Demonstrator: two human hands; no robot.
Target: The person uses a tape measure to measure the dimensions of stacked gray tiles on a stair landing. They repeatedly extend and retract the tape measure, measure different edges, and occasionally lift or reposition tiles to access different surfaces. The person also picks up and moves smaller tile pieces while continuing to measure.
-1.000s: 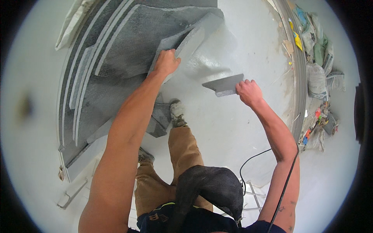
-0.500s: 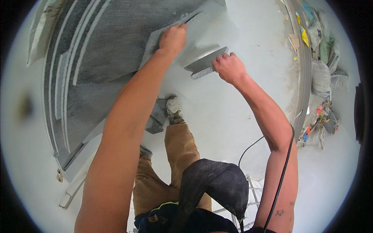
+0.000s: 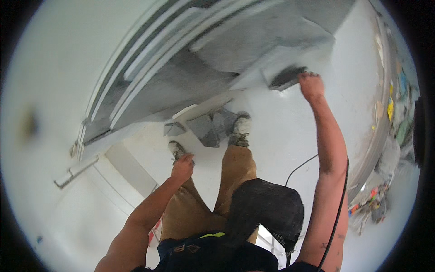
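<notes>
My right hand (image 3: 311,86) is closed on one end of a dark grey piece of board (image 3: 286,78). The piece is short, flat-faced and blurred by motion; its other end points left, close to a large grey sheet (image 3: 253,41). My left hand (image 3: 182,167) hangs low over my left leg, near my shoe, away from the sheets. Its fingers look curled, and anything inside them is hidden.
Several large grey sheets with pale edges (image 3: 149,59) stand along the upper left. Grey offcuts (image 3: 204,129) lie by my shoes. Sacks and litter (image 3: 380,199) line the right side. A black cable (image 3: 333,222) runs along my right arm.
My left hand has left the grey sheet and dropped back toward my left leg. My right hand still holds the board piece. The view has turned, shifting the sheets rightward.
</notes>
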